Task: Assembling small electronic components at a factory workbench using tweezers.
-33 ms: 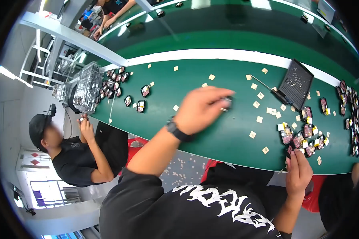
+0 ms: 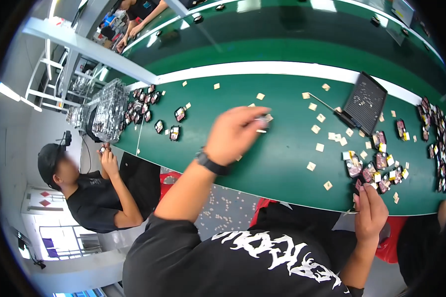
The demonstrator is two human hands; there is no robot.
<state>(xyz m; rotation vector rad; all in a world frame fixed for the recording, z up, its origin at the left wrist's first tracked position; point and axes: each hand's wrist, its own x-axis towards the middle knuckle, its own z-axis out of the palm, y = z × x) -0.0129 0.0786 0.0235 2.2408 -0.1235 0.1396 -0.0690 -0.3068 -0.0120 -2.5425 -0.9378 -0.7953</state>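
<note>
My left hand (image 2: 233, 137), with a dark band on its wrist, is over the middle of the green bench. Its thumb and fingers pinch a small dark piece (image 2: 262, 122) with a pale edge, blurred by motion. At the bench's near edge on the right, my right hand (image 2: 371, 210) has its fingertips closed on a small black-cased unit with a pinkish face (image 2: 359, 184), largely covered by the fingers. Just beyond that hand lies a cluster of similar units (image 2: 369, 171) with white and yellow tabs.
Pale square pieces (image 2: 320, 147) are scattered over the green bench (image 2: 282, 163). A black ridged tray (image 2: 365, 101) holding tiny parts stands at the far right, beside a thin rod (image 2: 323, 102). More units (image 2: 436, 148) line the right end. A co-worker (image 2: 94, 193) sits left, near stacked clear trays (image 2: 109, 111).
My left hand has moved left over the bench, still pinching the small dark piece. My right hand stays nearly in place.
</note>
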